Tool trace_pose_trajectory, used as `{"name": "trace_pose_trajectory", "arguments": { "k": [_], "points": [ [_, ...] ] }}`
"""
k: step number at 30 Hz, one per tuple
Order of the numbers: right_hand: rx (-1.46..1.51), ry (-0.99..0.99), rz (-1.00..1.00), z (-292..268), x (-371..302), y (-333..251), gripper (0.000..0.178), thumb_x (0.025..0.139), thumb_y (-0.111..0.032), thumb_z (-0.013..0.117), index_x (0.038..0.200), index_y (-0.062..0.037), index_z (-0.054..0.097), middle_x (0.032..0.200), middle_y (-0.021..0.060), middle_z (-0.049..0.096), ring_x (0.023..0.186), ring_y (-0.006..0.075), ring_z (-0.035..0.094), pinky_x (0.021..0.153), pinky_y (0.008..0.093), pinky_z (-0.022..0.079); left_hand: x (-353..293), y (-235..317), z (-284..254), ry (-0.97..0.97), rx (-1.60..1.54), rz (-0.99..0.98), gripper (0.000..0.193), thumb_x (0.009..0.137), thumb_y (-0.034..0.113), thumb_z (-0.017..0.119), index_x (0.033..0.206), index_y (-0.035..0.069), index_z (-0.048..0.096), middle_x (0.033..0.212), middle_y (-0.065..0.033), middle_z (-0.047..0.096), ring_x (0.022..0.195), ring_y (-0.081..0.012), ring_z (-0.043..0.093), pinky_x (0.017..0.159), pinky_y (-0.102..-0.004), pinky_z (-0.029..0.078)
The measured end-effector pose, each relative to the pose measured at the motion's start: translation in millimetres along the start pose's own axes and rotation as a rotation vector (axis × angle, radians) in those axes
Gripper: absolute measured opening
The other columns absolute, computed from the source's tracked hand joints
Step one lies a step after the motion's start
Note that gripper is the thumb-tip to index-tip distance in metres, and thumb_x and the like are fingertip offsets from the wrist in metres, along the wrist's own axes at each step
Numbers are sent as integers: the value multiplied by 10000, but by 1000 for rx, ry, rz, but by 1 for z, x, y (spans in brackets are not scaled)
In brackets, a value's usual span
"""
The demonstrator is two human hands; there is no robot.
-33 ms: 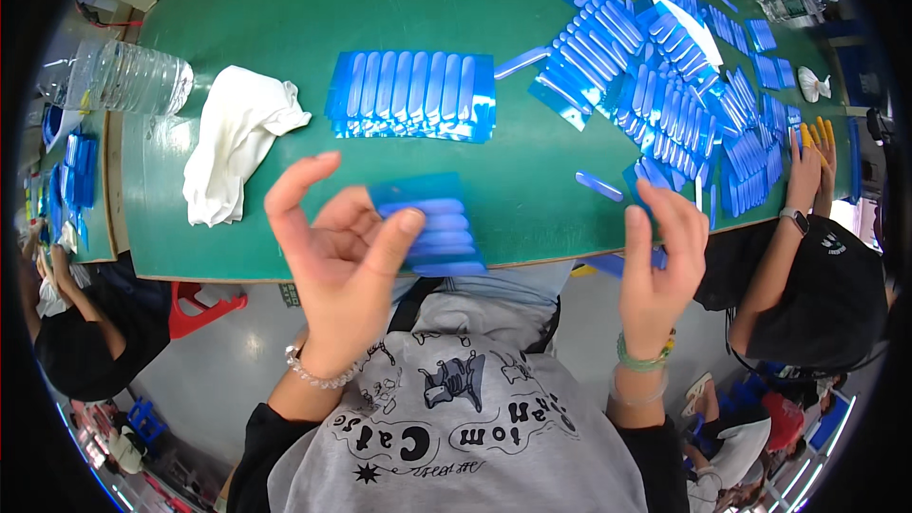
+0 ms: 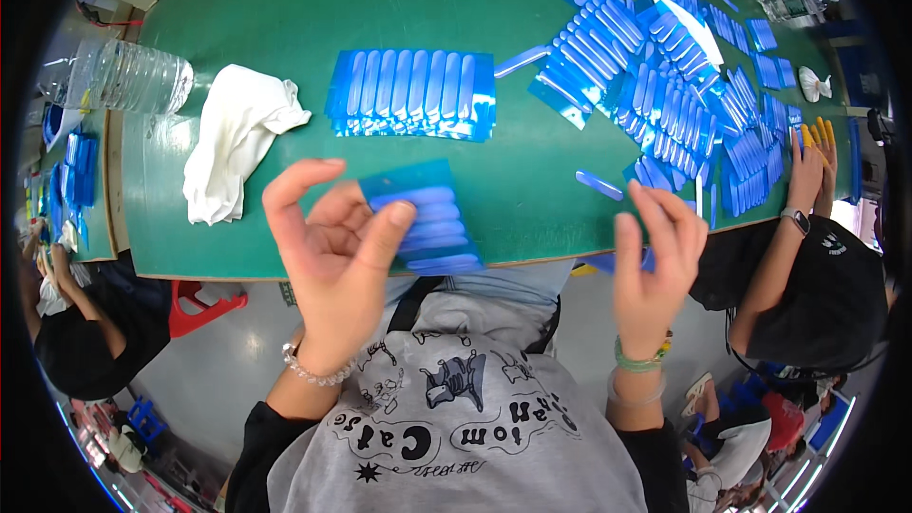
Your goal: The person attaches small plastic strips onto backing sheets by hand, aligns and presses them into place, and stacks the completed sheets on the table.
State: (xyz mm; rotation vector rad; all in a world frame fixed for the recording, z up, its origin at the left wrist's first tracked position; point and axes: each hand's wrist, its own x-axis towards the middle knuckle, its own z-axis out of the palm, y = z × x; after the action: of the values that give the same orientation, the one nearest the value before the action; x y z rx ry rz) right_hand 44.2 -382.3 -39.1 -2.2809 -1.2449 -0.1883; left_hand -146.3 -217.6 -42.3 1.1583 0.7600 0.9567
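Bottle (image 2: 128,76) of clear plastic lies on its side at the far left of the green worktop (image 2: 285,0), with a crumpled white cloth (image 2: 237,138) just beside it. Left hand (image 2: 332,256) is raised over the near edge, its grip clamped by thumb and fingers on the left side of a blue card (image 2: 427,218) carrying a row of strips. A neat stack of like cards (image 2: 413,95) lies beyond it, apart, with bare green between. Right hand (image 2: 655,266) is raised off the near edge, fingers spread; a blue sliver shows behind the palm, so whether its grip holds anything cannot be told. A loose strip (image 2: 598,183) lies near it. A heap of cards (image 2: 665,85) crowds the right; a co-worker's hand (image 2: 812,166) rests at its edge.
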Motion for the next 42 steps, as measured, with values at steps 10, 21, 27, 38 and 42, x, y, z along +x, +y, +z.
{"name": "trace_pose_trajectory", "arguments": {
  "k": [10, 21, 27, 38, 42],
  "points": [
    [-105, -141, -318, -8, -29, 4, 300, 748, -127, 737, 1045, -103, 705, 1102, 48, 611, 863, 224, 481, 781, 324, 390, 9, 11, 4, -166, -86, -80, 358, 847, -117, 590, 1184, -30, 505, 1182, -96, 524, 1067, -178, 570, 874, -279, 500],
    [811, -25, 205, -1, 9, -49, 264, 763, 106, 682, 1009, 10, 694, 970, 104, 605, 746, 104, 555, 615, 202, 443, 3, 10, 7, -359, -137, -155, 478, 802, -125, 642, 1253, -10, 536, 1272, -83, 452, 1097, -159, 539, 849, -267, 519],
    [1040, -26, 220, 9, 15, -65, 351, 755, 58, 730, 1094, 15, 651, 979, 100, 621, 931, 157, 559, 834, 276, 449, -5, 9, 11, -342, 1, -54, 576, 778, -89, 687, 1312, 32, 509, 1301, -97, 419, 1029, -161, 567, 845, -286, 554],
    [1352, 142, 357, 31, 17, -86, 244, 773, 89, 705, 976, -12, 614, 996, 150, 648, 1086, 243, 579, 937, 349, 443, -12, 1, 24, -319, -43, 47, 621, 770, -123, 684, 1327, -56, 418, 1332, -131, 371, 1171, -239, 522, 947, -367, 527],
    [1353, 116, 311, 31, 15, -84, 243, 787, 127, 669, 981, 3, 592, 985, 141, 629, 944, 178, 609, 837, 283, 489, -13, -1, 23, -327, -51, 73, 599, 784, -124, 668, 1325, -60, 419, 1340, -133, 367, 1205, -258, 498, 957, -378, 518]
  ]
}}
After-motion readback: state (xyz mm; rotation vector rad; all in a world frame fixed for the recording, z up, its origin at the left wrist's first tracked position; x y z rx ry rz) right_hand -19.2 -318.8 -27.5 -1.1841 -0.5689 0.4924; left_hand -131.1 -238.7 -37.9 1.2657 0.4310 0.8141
